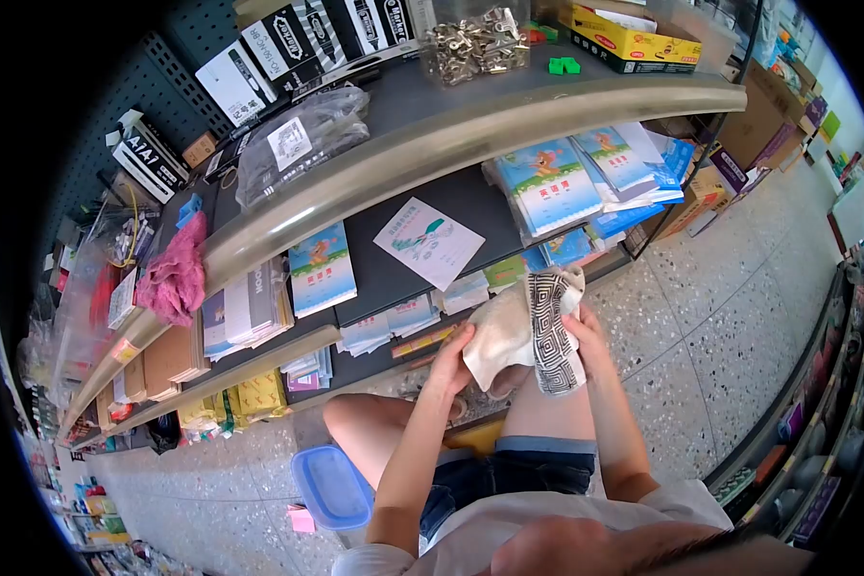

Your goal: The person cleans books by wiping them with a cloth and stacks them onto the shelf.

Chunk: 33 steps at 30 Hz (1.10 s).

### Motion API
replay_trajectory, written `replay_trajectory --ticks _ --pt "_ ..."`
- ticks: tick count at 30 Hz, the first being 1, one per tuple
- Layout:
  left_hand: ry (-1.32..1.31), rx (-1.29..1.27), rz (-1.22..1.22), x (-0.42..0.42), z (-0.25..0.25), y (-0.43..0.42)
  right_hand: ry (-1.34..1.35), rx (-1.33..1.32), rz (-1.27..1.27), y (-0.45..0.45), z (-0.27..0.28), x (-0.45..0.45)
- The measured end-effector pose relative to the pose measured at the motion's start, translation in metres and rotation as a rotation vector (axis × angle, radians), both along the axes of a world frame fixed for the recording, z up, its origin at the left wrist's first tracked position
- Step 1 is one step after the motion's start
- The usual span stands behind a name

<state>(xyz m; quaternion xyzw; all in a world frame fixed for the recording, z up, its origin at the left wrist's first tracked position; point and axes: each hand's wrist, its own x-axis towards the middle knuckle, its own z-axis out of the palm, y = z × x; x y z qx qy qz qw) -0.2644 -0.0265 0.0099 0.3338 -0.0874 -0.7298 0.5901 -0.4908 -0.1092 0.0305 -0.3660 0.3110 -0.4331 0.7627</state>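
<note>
With fingers of left hand (451,363) closed at 8 o'clock and fingers of right hand (593,348) closed at 3 o'clock, gripping cream cloth (501,331) with black-and-white patterned band (553,336). Held up at 12 o'clock from right thigh (547,418), near dark shelf (370,288) at 10 o'clock. Looks light, soft, limp; probably not slippery or fragile, likely to sag if gripped on one side only. Best taken by opposite edges. Reaching forward with both forearms, elbows bent, hands apart at similar height.

cloth (528,331): cream, black-white geometric band | rag (175,272): pink | tub (333,488): blue
</note>
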Motion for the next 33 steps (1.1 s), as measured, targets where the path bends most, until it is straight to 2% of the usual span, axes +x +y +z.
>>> replay_trajectory --ticks 2,5,6,9,13,14,17,21,22,25,26,27,30,33 --pt "0.143 0.126 0.087 0.006 0.019 0.001 0.081 -0.026 0.039 0.003 -0.013 0.004" --pt "-0.295 0.077 -0.009 0.024 -0.008 0.005 -0.096 0.079 0.069 0.017 0.016 0.019" --pt "-0.363 0.000 0.019 0.027 -0.010 0.006 -0.138 0.115 0.072 0.021 0.029 0.021" --pt "-0.330 -0.028 0.168 0.036 -0.011 0.011 -0.162 0.201 0.148 0.018 0.010 0.020" --pt "0.266 -0.216 0.219 0.032 0.024 0.025 -0.088 0.207 0.125 0.021 -0.002 0.025" --pt "0.435 -0.080 0.228 0.036 -0.008 0.033 -0.092 0.194 0.109 0.023 -0.002 0.027" --pt "0.071 0.080 0.234 0.015 -0.016 0.041 -0.023 0.176 0.105 0.024 -0.009 0.032" --pt "-0.151 0.159 0.293 0.016 0.000 0.048 0.011 0.151 0.142 0.027 -0.010 0.041" --pt "-0.369 0.209 0.275 0.014 0.020 0.049 0.054 0.100 0.171 0.028 -0.013 0.044" --pt "-0.719 0.115 0.138 0.023 0.024 0.057 0.347 -0.253 0.160 0.032 -0.040 0.064" --pt "-1.167 0.087 0.063 0.025 0.015 0.060 0.614 -0.666 0.133 0.029 -0.053 0.069" --pt "-1.390 0.000 0.066 0.014 0.042 0.059 0.729 -0.720 0.146 0.036 -0.046 0.079" --pt "-1.472 0.183 -0.038 -0.012 0.044 0.059 1.006 -0.828 0.251 0.069 -0.005 0.106" --pt "-1.336 0.287 -0.025 -0.018 0.061 0.064 0.738 -0.861 0.303 0.070 -0.013 0.112"
